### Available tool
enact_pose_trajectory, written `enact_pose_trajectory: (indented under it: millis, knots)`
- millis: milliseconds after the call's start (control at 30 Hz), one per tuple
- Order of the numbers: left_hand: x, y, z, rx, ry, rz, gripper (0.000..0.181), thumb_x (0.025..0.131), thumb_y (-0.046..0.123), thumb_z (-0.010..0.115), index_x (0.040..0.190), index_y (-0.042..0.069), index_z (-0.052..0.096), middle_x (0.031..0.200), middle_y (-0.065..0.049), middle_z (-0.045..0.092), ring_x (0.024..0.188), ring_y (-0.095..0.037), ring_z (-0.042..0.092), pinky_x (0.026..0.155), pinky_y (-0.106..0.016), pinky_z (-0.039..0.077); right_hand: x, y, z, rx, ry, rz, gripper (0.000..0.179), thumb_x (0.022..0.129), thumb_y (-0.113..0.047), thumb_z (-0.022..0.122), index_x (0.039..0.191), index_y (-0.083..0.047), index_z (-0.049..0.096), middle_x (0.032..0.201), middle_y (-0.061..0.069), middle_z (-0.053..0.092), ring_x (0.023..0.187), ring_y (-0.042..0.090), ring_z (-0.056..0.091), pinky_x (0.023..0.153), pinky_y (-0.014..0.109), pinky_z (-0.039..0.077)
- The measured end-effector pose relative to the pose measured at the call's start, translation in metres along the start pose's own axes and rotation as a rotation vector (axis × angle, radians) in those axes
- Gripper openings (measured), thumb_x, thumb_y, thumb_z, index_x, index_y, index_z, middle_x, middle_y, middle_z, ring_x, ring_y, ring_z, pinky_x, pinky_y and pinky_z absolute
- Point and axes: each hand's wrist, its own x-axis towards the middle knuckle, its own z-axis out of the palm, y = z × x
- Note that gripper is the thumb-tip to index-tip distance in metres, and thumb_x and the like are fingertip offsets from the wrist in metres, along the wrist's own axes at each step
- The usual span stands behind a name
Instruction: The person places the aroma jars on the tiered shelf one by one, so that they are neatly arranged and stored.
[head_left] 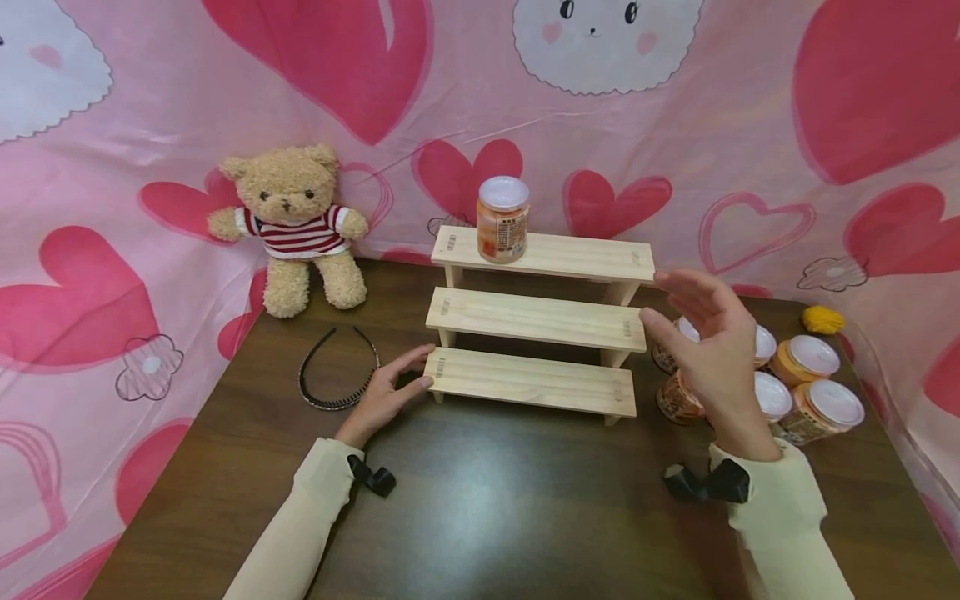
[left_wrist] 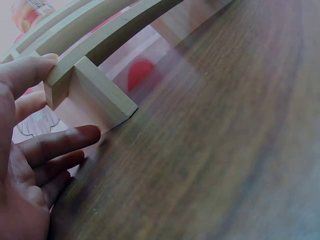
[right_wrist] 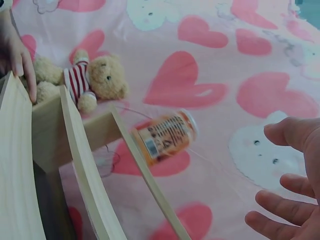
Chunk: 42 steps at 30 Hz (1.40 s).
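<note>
A three-step wooden shelf [head_left: 536, 318] stands on the table, one jar [head_left: 503, 223] with a white lid and orange contents upright on its top step toward the left. My left hand [head_left: 386, 398] touches the left end of the lowest step, fingers fairly straight; in the left wrist view a fingertip [left_wrist: 49, 58] meets the board's end corner. Off the shelf's right end, my right hand [head_left: 708, 342] hangs with fingers spread and nothing in it. Behind and below that hand several similar jars [head_left: 817, 412] stand grouped, some partly hidden by it.
A teddy bear [head_left: 288, 208] in a striped shirt sits at the back left against the pink heart-print cloth [head_left: 480, 108]. A dark headband [head_left: 327, 405] lies left of the shelf. Something small and yellow [head_left: 822, 319] is at the back right of the brown table [head_left: 480, 500].
</note>
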Motion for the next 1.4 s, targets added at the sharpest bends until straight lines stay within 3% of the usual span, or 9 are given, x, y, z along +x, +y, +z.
enact_pose_trajectory:
  millis: [133, 300, 433, 500, 667, 967, 1133, 1400]
  knots:
    - [0.000, -0.001, 0.000, 0.001, -0.003, -0.006, 0.050, 0.097, 0.019, 0.067, 0.145, 0.019, 0.054, 0.130, -0.014, 0.067, 0.115, -0.004, 0.057, 0.103, -0.026, 0.039, -0.008, 0.003, -0.018, 0.072, 0.052, 0.030, 0.047, 0.080, 0.013, 0.073, 0.124, 0.001, 0.064, 0.113, -0.002, 0.073, 0.112, 0.010, 0.066, 0.100, 0.014, 0.046]
    - [0.000, -0.001, 0.000, -0.004, -0.007, -0.020, 0.050, 0.097, 0.020, 0.067, 0.145, 0.021, 0.055, 0.130, -0.013, 0.067, 0.117, -0.007, 0.057, 0.105, -0.032, 0.038, -0.019, 0.005, -0.037, 0.068, 0.108, 0.093, 0.048, 0.081, 0.011, 0.074, 0.127, 0.001, 0.063, 0.115, -0.001, 0.072, 0.112, 0.009, 0.066, 0.096, 0.011, 0.047]
    - [0.000, 0.000, 0.000, -0.003, -0.004, -0.012, 0.050, 0.097, 0.019, 0.067, 0.145, 0.019, 0.054, 0.131, -0.014, 0.066, 0.119, -0.011, 0.057, 0.106, -0.036, 0.038, -0.026, 0.011, -0.049, 0.147, 0.137, 0.057, 0.049, 0.079, 0.017, 0.072, 0.125, 0.003, 0.063, 0.114, 0.002, 0.074, 0.110, 0.010, 0.068, 0.095, 0.012, 0.049]
    - [0.000, 0.000, 0.000, -0.004, 0.001, -0.004, 0.050, 0.097, 0.018, 0.067, 0.145, 0.017, 0.055, 0.131, -0.014, 0.066, 0.118, -0.011, 0.057, 0.106, -0.034, 0.039, -0.029, 0.014, -0.054, 0.179, 0.144, 0.024, 0.050, 0.077, 0.021, 0.071, 0.124, 0.006, 0.063, 0.112, 0.003, 0.075, 0.107, 0.011, 0.069, 0.094, 0.013, 0.049]
    - [0.000, 0.000, 0.000, -0.008, 0.009, 0.009, 0.050, 0.097, 0.015, 0.067, 0.145, 0.015, 0.055, 0.130, -0.015, 0.067, 0.116, -0.004, 0.057, 0.102, -0.023, 0.039, -0.037, 0.018, -0.064, 0.166, 0.173, 0.036, 0.051, 0.076, 0.022, 0.071, 0.124, 0.008, 0.062, 0.112, 0.003, 0.075, 0.106, 0.011, 0.069, 0.094, 0.012, 0.049]
    - [0.000, 0.000, 0.000, 0.008, -0.005, 0.012, 0.050, 0.097, 0.016, 0.067, 0.145, 0.018, 0.054, 0.132, -0.013, 0.066, 0.121, -0.016, 0.058, 0.106, -0.036, 0.040, -0.056, 0.035, -0.087, 0.248, 0.191, -0.020, 0.050, 0.073, 0.030, 0.066, 0.122, 0.020, 0.058, 0.109, 0.006, 0.076, 0.104, 0.013, 0.070, 0.096, 0.015, 0.049]
    - [0.001, 0.001, 0.000, 0.006, -0.006, 0.011, 0.051, 0.096, 0.017, 0.067, 0.146, 0.019, 0.054, 0.131, -0.014, 0.066, 0.121, -0.019, 0.057, 0.107, -0.042, 0.039, -0.067, 0.040, -0.100, 0.170, 0.244, 0.064, 0.052, 0.074, 0.029, 0.067, 0.124, 0.018, 0.058, 0.113, 0.007, 0.075, 0.106, 0.013, 0.069, 0.094, 0.015, 0.048]
    - [0.001, -0.001, 0.001, 0.013, 0.002, 0.006, 0.050, 0.097, 0.017, 0.066, 0.145, 0.018, 0.055, 0.130, -0.014, 0.067, 0.120, -0.014, 0.057, 0.109, -0.047, 0.037, -0.085, 0.053, -0.118, -0.200, 0.316, 0.185, 0.049, 0.076, 0.022, 0.072, 0.123, 0.010, 0.063, 0.109, -0.008, 0.075, 0.104, 0.004, 0.067, 0.091, 0.010, 0.047]
